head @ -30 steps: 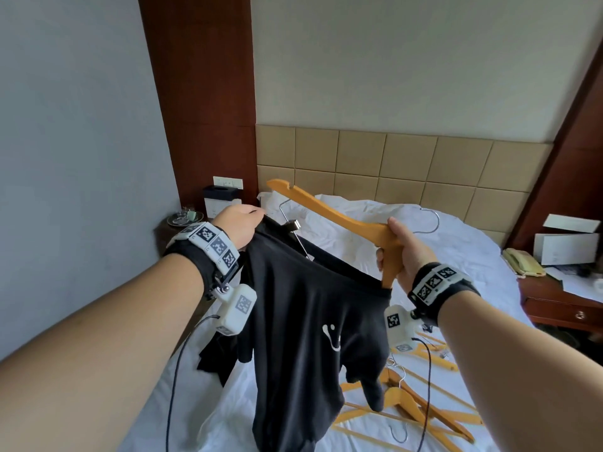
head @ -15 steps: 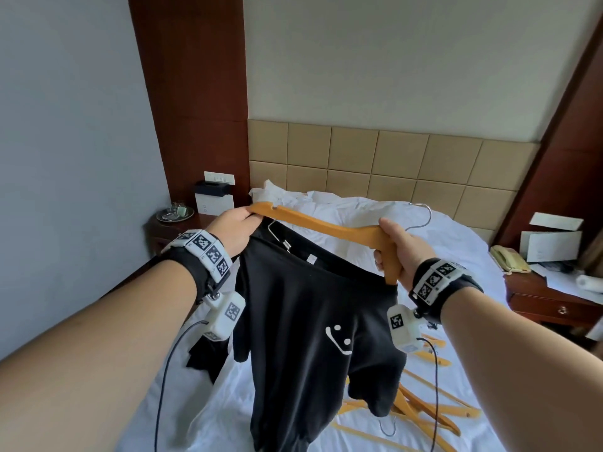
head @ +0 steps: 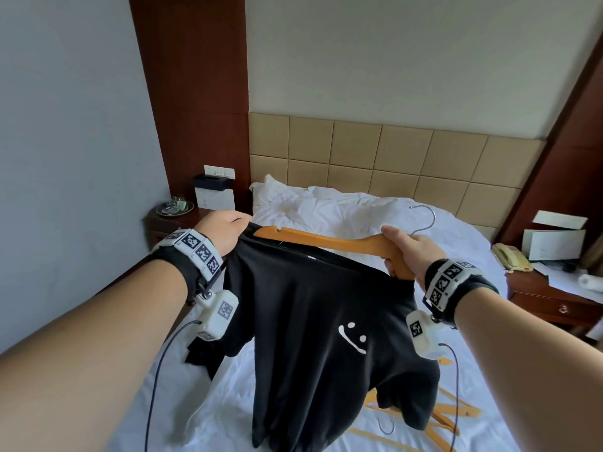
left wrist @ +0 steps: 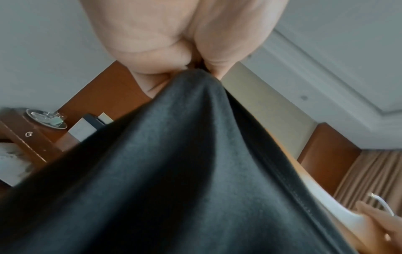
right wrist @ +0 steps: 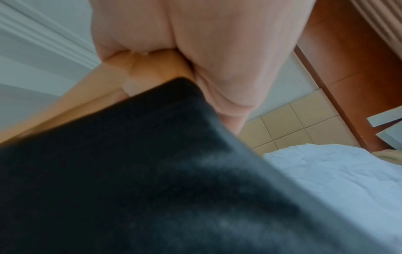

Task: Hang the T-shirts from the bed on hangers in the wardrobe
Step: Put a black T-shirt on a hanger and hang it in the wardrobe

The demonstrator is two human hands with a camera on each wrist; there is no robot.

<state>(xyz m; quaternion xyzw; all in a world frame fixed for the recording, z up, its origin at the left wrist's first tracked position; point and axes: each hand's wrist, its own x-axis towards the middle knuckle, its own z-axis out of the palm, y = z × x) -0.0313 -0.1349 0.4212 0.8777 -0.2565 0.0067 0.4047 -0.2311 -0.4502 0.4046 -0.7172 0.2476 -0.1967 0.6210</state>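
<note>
T-shirt (head: 313, 327) front and centre, black with a small white smiley on the chest, and it is hanging in the air over the bed (head: 342, 210), held up between both hands. The left hand (head: 225, 233) is pinching a bunch of the shirt's shoulder fabric, fingers and thumb curled tight on the cloth; the left wrist view is showing that pinch (left wrist: 195, 56) right at the peak of the fabric. The right hand (head: 409, 252) is gripping the wooden hanger (head: 329, 241) near its middle, fingers wrapped round the wood, and the metal hook (head: 424, 220) is sticking out past the knuckles toward the headboard. One arm of the hanger is lying across the open collar, its tip sitting just beside the left hand; the other arm is disappearing under the shirt below the right hand. The right wrist view is giving us the fist (right wrist: 195, 51) clamped on the wood with black cloth right under it. Down at the near right edge of the bed, more hangers (head: 450, 415) are lying in a loose pile, partly hidden behind the shirt's hem. Another dark garment (head: 204, 355) is lying toward the bed's left edge, below the left wrist.
</note>
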